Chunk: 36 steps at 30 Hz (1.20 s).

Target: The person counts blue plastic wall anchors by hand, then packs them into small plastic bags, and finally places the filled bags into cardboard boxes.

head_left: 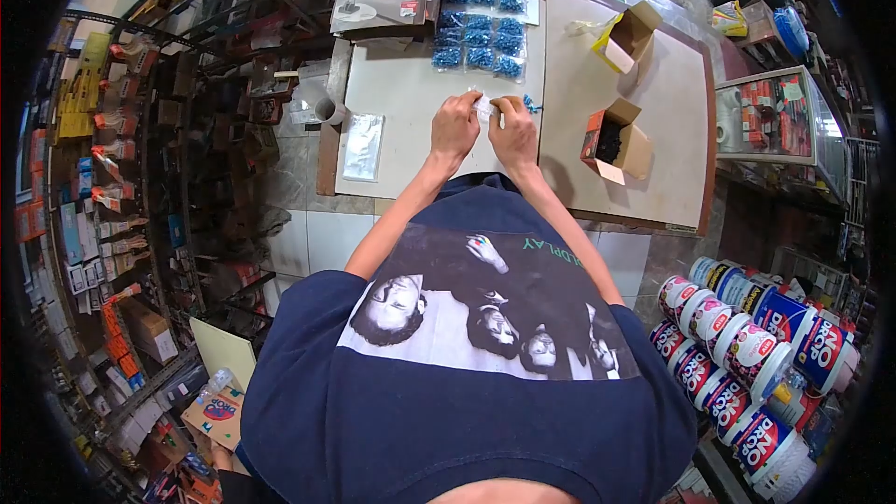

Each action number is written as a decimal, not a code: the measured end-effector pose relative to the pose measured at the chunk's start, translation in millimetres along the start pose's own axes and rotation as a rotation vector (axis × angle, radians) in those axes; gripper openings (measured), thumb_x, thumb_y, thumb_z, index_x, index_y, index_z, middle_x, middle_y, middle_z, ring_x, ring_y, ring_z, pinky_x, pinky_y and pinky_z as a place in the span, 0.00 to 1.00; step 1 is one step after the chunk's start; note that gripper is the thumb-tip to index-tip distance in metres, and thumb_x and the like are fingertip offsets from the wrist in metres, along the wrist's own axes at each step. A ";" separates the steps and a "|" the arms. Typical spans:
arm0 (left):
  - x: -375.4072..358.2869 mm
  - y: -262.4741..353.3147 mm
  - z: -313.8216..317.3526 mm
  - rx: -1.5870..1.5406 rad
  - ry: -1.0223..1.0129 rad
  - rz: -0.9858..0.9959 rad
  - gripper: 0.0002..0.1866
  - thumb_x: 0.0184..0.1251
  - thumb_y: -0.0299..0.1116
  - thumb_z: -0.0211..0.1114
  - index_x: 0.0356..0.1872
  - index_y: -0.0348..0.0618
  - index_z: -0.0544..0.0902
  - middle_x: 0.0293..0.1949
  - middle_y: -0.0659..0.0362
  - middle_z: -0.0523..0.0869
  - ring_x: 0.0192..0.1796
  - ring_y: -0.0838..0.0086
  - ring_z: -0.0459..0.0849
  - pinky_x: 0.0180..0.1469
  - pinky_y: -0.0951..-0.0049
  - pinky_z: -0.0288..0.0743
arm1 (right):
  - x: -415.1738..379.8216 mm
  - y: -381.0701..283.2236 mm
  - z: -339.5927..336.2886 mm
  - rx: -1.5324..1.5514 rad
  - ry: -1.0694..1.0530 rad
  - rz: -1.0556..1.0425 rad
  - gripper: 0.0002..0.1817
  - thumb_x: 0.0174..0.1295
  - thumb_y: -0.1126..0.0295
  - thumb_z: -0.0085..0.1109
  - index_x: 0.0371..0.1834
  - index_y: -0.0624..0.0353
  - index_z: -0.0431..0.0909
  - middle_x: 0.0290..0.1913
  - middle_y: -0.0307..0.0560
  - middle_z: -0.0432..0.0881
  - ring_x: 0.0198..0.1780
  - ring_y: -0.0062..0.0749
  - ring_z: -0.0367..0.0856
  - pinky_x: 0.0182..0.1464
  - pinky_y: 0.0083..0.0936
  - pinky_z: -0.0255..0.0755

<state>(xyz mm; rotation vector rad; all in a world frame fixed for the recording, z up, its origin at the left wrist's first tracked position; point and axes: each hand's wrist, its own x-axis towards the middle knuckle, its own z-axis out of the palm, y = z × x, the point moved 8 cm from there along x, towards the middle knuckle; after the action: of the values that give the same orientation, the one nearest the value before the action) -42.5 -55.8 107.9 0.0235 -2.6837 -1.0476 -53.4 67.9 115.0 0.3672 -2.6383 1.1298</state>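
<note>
The small clear plastic bag (pixel 483 106) is just on the wearer's side of the blue-filled packets (pixel 479 38). Left hand (pixel 456 125) and right hand (pixel 513 132) each pinch one side. Expected handling: light, limp, slippery; grip by opposite edges. Forearms extend toward the packets, converging; fingers curled.

whitish bag (pixel 483 105), blue packets (pixel 478 38), yellow box (pixel 623 42), greyscale-printed navy shirt (pixel 476 401)
</note>
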 end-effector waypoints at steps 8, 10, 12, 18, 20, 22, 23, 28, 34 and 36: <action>0.6 16.2 -19.8 -0.160 0.163 0.040 0.10 0.57 0.22 0.61 0.41 0.32 0.78 0.41 0.49 0.81 0.41 0.58 0.83 0.43 0.60 0.78 | -0.6 -3.1 -4.6 -0.145 0.119 -0.091 0.19 0.52 0.79 0.55 0.50 0.65 0.77 0.48 0.57 0.79 0.55 0.50 0.75 0.60 0.41 0.67; 0.1 4.0 -19.6 -0.323 0.141 -0.138 0.08 0.56 0.21 0.62 0.37 0.33 0.77 0.40 0.50 0.81 0.40 0.59 0.82 0.42 0.61 0.78 | 2.8 -8.1 -13.7 -0.084 0.133 -0.041 0.19 0.51 0.79 0.55 0.49 0.65 0.76 0.48 0.58 0.78 0.56 0.50 0.74 0.59 0.42 0.67; 2.5 8.7 -13.4 -0.334 0.061 -0.023 0.07 0.55 0.19 0.63 0.34 0.35 0.75 0.36 0.52 0.79 0.39 0.58 0.82 0.41 0.63 0.78 | 4.7 -10.8 -13.4 -0.105 0.073 -0.048 0.17 0.50 0.79 0.56 0.46 0.64 0.76 0.48 0.55 0.77 0.54 0.49 0.73 0.56 0.40 0.67; -0.6 29.6 -24.9 -0.087 0.184 0.234 0.08 0.60 0.23 0.62 0.40 0.39 0.78 0.41 0.50 0.82 0.37 0.55 0.82 0.39 0.61 0.78 | 5.2 0.3 -0.8 -0.054 -0.059 -0.023 0.13 0.52 0.78 0.54 0.43 0.62 0.76 0.48 0.52 0.79 0.54 0.46 0.74 0.55 0.38 0.67; -0.2 26.0 -18.2 -0.046 0.117 0.164 0.10 0.61 0.25 0.61 0.43 0.40 0.78 0.42 0.50 0.83 0.37 0.55 0.83 0.39 0.60 0.78 | 7.4 -2.3 0.0 -0.068 -0.024 -0.062 0.13 0.53 0.78 0.53 0.43 0.62 0.77 0.50 0.53 0.79 0.56 0.45 0.73 0.57 0.38 0.66; 0.2 20.0 -10.1 -0.002 0.050 0.095 0.11 0.61 0.26 0.61 0.46 0.41 0.78 0.44 0.50 0.83 0.37 0.56 0.83 0.40 0.59 0.79 | 8.4 -7.0 -3.0 -0.080 0.012 -0.101 0.13 0.54 0.77 0.51 0.44 0.62 0.77 0.52 0.53 0.79 0.59 0.45 0.72 0.58 0.37 0.66; -0.2 22.3 -11.3 -0.010 0.084 0.129 0.13 0.62 0.25 0.61 0.48 0.40 0.77 0.43 0.50 0.83 0.37 0.57 0.84 0.40 0.61 0.79 | 8.2 -9.2 -5.6 -0.150 0.034 -0.124 0.16 0.54 0.78 0.51 0.47 0.63 0.76 0.56 0.54 0.77 0.61 0.45 0.71 0.60 0.37 0.65; 2.9 24.0 -18.7 -0.403 0.097 0.031 0.15 0.61 0.25 0.64 0.50 0.38 0.75 0.44 0.50 0.81 0.38 0.61 0.85 0.40 0.67 0.80 | 6.8 -5.7 -19.4 -0.145 0.128 -0.057 0.23 0.54 0.80 0.49 0.57 0.62 0.71 0.62 0.55 0.72 0.62 0.48 0.69 0.63 0.40 0.62; 2.2 25.1 -10.0 -0.523 0.030 0.055 0.16 0.59 0.26 0.66 0.49 0.37 0.75 0.44 0.50 0.80 0.40 0.65 0.85 0.40 0.70 0.81 | 4.9 4.5 -15.2 0.203 0.018 0.022 0.25 0.54 0.83 0.51 0.59 0.60 0.68 0.60 0.56 0.71 0.59 0.53 0.72 0.58 0.42 0.68; -1.8 21.5 -6.9 -0.600 0.002 0.054 0.15 0.61 0.27 0.63 0.49 0.36 0.75 0.45 0.52 0.81 0.43 0.67 0.84 0.41 0.70 0.79 | 3.6 -4.9 -22.3 0.171 0.073 -0.101 0.24 0.53 0.83 0.55 0.56 0.61 0.68 0.58 0.56 0.71 0.58 0.53 0.73 0.57 0.41 0.71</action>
<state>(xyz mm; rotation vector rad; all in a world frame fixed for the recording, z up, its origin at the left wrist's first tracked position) -37.3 -44.3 126.6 -0.1583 -2.2441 -1.7768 -52.3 80.5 134.4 0.4774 -2.4384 1.3136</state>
